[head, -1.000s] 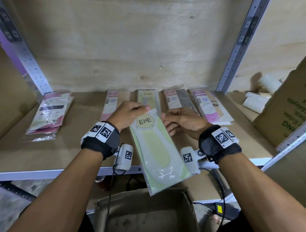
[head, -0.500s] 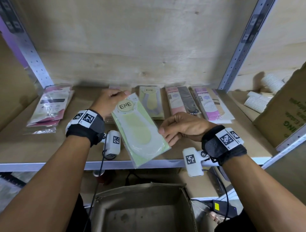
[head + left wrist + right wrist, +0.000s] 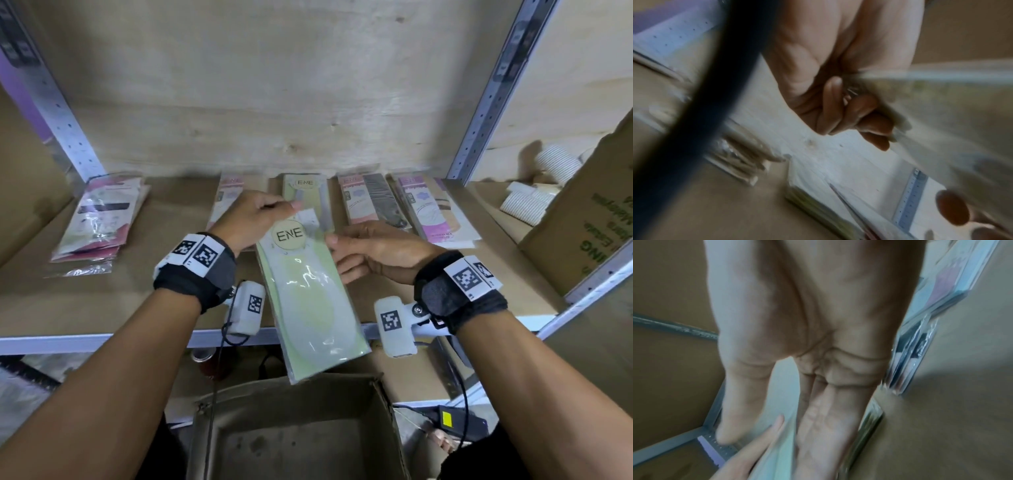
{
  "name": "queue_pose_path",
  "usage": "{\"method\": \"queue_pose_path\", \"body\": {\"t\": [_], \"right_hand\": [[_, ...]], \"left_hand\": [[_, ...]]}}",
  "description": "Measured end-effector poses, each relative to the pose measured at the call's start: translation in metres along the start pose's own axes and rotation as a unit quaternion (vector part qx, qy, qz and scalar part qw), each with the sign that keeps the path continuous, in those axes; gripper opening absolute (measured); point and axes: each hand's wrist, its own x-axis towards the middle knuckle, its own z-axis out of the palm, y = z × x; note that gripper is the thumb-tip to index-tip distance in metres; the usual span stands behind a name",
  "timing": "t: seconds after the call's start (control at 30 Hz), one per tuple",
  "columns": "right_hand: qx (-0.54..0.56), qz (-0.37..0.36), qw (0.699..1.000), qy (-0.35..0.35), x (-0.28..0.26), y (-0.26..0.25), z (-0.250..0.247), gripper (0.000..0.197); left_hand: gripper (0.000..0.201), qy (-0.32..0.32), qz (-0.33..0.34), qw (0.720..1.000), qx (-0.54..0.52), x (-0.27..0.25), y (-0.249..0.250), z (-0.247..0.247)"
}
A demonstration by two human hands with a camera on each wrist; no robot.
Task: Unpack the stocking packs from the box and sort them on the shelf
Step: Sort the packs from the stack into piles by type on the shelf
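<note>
Both hands hold a light green stocking pack [image 3: 308, 291] marked ENE above the shelf's front edge, its lower end hanging over the open cardboard box [image 3: 294, 438]. My left hand [image 3: 287, 209] grips the pack's top left corner, and the left wrist view shows its fingers [image 3: 865, 113] curled round the edge. My right hand [image 3: 337, 255] pinches the right edge, thumb on top and straight fingers [image 3: 824, 418] beneath. A matching ENE pack [image 3: 308, 192] lies on the shelf just behind.
Along the back of the wooden shelf [image 3: 102, 301] lie a pink pack [image 3: 227, 195], a pink and grey pack [image 3: 370, 202] and a purple pack [image 3: 431, 212]. A mixed stack [image 3: 99, 219] sits far left. A large carton [image 3: 589, 219] and white ribbed rolls [image 3: 524, 205] stand right.
Half a second ago the green pack was tilted left in my left hand. It is now back at the centre, straighter, with my right hand on its right edge.
</note>
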Motion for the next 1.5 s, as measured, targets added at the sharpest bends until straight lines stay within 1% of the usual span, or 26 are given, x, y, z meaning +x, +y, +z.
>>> {"method": "queue_pose_path", "body": {"t": [0.03,0.1,0.17,0.2,0.23,0.3,0.33,0.43,0.53,0.57,0.63,0.7,0.73,0.8,0.87,0.9,0.97,1.07,1.13,1.17,1.23,1.27,1.3,1.4,1.43,1.5], "right_hand": [[-0.02,0.0,1.0,0.017,0.002,0.001,0.002,0.033],[-0.054,-0.008,0.996,0.068,0.005,0.001,0.003,0.017],[-0.046,-0.024,0.992,0.111,0.006,-0.001,-0.001,0.011],[-0.029,-0.033,0.991,0.124,0.006,-0.002,-0.004,0.008],[-0.013,-0.045,0.99,0.136,0.005,-0.004,-0.007,0.013],[-0.001,-0.063,0.986,0.152,0.005,-0.003,-0.013,0.033],[0.0,-0.068,0.985,0.159,0.005,-0.003,-0.015,0.037],[0.027,-0.081,0.975,0.205,0.005,-0.004,-0.019,0.033],[0.056,-0.078,0.959,0.265,0.005,-0.005,-0.027,0.03],[0.067,-0.078,0.955,0.277,0.004,-0.006,-0.029,0.027],[0.082,-0.083,0.95,0.291,0.001,-0.006,-0.033,0.024],[0.091,-0.08,0.949,0.29,0.0,-0.006,-0.034,0.013],[0.093,-0.072,0.953,0.278,0.0,-0.006,-0.034,0.007],[0.078,-0.041,0.969,0.229,0.001,-0.004,-0.032,0.021],[0.036,0.0,0.988,0.153,0.002,-0.002,-0.027,0.038],[0.021,0.015,0.993,0.119,0.001,-0.001,-0.024,0.041],[0.029,0.021,0.996,0.083,0.002,0.002,-0.021,0.032],[0.043,0.006,0.995,0.092,0.003,0.001,-0.019,0.034],[0.019,-0.001,0.993,0.114,0.003,0.001,-0.018,0.028],[0.008,0.0,0.992,0.124,0.003,0.001,-0.019,0.022],[0.003,0.009,0.99,0.138,0.003,0.002,-0.019,0.007],[0.008,0.016,0.989,0.148,0.004,0.002,-0.02,0.006],[0.016,0.023,0.987,0.161,0.004,0.003,-0.02,0.007],[0.054,0.021,0.976,0.209,0.008,0.004,-0.019,0.049],[0.067,0.015,0.974,0.216,0.009,0.004,-0.018,0.054],[0.094,0.009,0.973,0.209,0.009,0.003,-0.017,0.049]], "left_hand": [[0.034,0.003,0.001,1.0,-0.01,0.0,0.0,0.006],[0.04,0.044,-0.014,0.998,-0.052,0.001,-0.002,0.015],[0.04,0.078,-0.051,0.988,-0.125,0.0,-0.003,0.02],[0.037,0.08,-0.063,0.984,-0.149,-0.001,-0.003,0.022],[0.035,0.079,-0.064,0.983,-0.151,-0.002,-0.004,0.024],[0.031,0.082,-0.05,0.987,-0.132,-0.004,-0.005,0.03],[0.031,0.085,-0.046,0.987,-0.128,-0.006,-0.005,0.033],[0.027,0.09,-0.05,0.987,-0.123,-0.01,-0.005,0.042],[0.016,0.062,-0.03,0.994,-0.089,-0.016,-0.006,0.046],[0.016,0.043,-0.03,0.995,-0.081,-0.017,-0.007,0.047],[0.023,-0.002,-0.04,0.996,-0.078,-0.019,-0.009,0.047],[0.025,-0.028,-0.045,0.995,-0.082,-0.02,-0.01,0.045],[0.023,-0.025,-0.042,0.995,-0.086,-0.019,-0.01,0.043],[0.017,0.006,-0.028,0.995,-0.097,-0.018,-0.01,0.039],[0.012,0.039,-0.016,0.993,-0.107,-0.015,-0.011,0.033],[0.011,0.049,-0.017,0.993,-0.109,-0.014,-0.011,0.031],[0.011,0.049,-0.032,0.992,-0.116,-0.014,-0.013,0.03],[0.023,-0.01,-0.071,0.985,-0.156,-0.016,-0.012,0.03],[0.035,-0.052,-0.073,0.981,-0.172,-0.018,-0.008,0.03],[0.038,-0.053,-0.072,0.982,-0.166,-0.018,-0.006,0.03],[0.041,-0.028,-0.079,0.985,-0.149,-0.019,-0.003,0.027],[0.042,-0.012,-0.085,0.986,-0.143,-0.019,-0.003,0.026],[0.043,0.002,-0.092,0.986,-0.137,-0.019,-0.003,0.026],[0.042,0.034,-0.109,0.984,-0.138,-0.019,-0.005,0.028],[0.039,0.04,-0.114,0.981,-0.151,-0.018,-0.005,0.028],[0.029,0.044,-0.126,0.976,-0.175,-0.017,-0.006,0.023]]}}
